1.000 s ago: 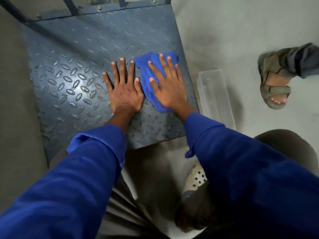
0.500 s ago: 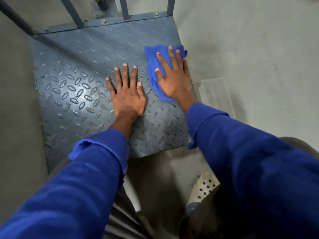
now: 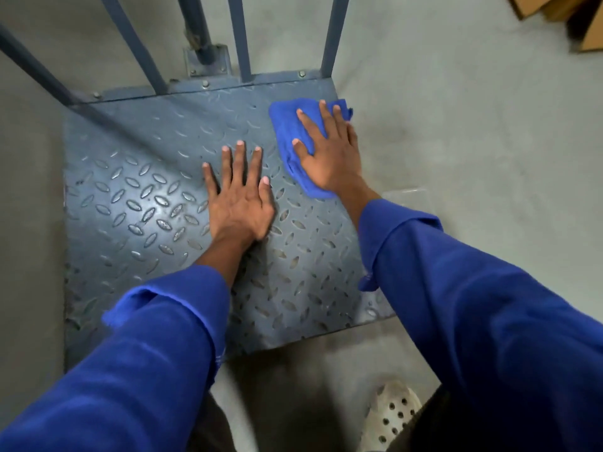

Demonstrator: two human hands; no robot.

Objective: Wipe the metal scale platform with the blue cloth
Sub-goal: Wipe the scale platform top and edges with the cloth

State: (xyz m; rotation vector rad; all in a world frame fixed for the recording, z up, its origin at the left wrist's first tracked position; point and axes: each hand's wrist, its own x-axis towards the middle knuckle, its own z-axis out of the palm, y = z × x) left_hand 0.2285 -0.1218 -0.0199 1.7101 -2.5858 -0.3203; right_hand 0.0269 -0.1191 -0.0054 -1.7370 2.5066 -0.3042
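While our right hand presses the blue cloth flat, upper right of the scale platform, our left hand rests splayed. We'd probably sweep frame-left next.

Left hand and right hand both lie flat, palms down, the right one further forward.

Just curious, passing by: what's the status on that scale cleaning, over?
Right hand flat on blue cloth, far right corner of metal scale platform. Left hand flat on bare plate, bracing. Upright bars just beyond cloth.
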